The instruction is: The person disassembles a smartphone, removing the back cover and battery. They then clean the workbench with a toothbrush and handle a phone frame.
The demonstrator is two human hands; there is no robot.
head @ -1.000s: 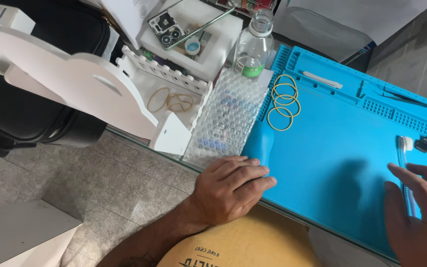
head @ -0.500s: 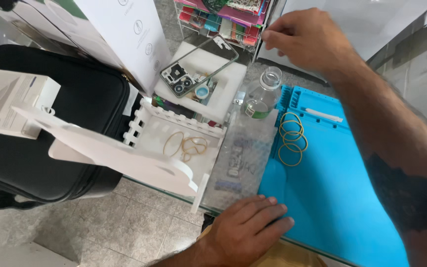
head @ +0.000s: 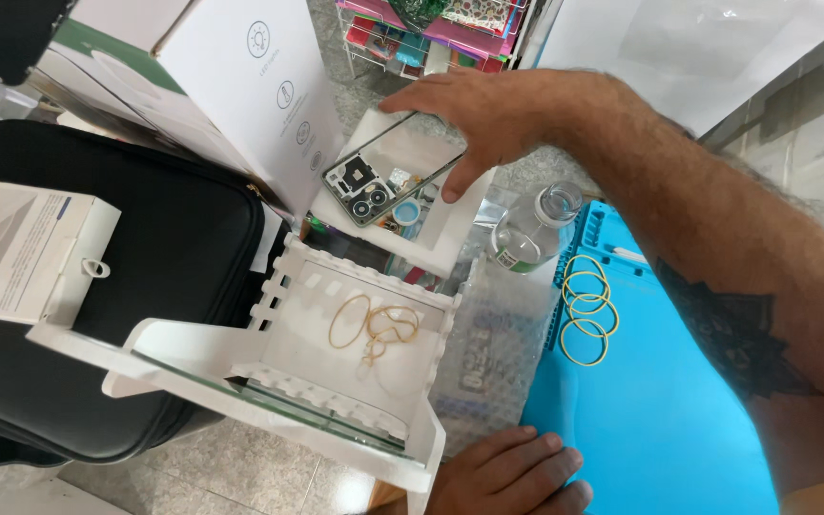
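Head view: right hand (head: 488, 114) reaches far forward across the table, fingers spread loosely, fingertips and thumb touching the edges of the opened phone (head: 388, 181). Grip not closed; whether it actually lifts the phone, cannot tell. The phone lies back-open, camera modules and board showing, on a white foam tray (head: 436, 229) at the far side of the table, just beside the leaning white box (head: 240, 95). A small blue ring sits on the tray just below the phone.

Left hand (head: 512, 472) rests flat at the near table edge, fingers together and extended, holding nothing, touching the edge of the blue mat (head: 650, 420).

Clear bottle (head: 531, 229) stands upright between the tray and the mat. Yellow rubber bands (head: 586, 310), several, lie on the mat's upper left part, overlapping. A sheet of bubble wrap (head: 488, 353) lies between the mat and the white foam holder (head: 355, 343); tan rubber bands (head: 374, 324) lie inside the holder. Black case (head: 145, 277) sits at left, with a white carton (head: 21, 248) on top. A rack of colourful packets (head: 441, 29) stands at the far edge.
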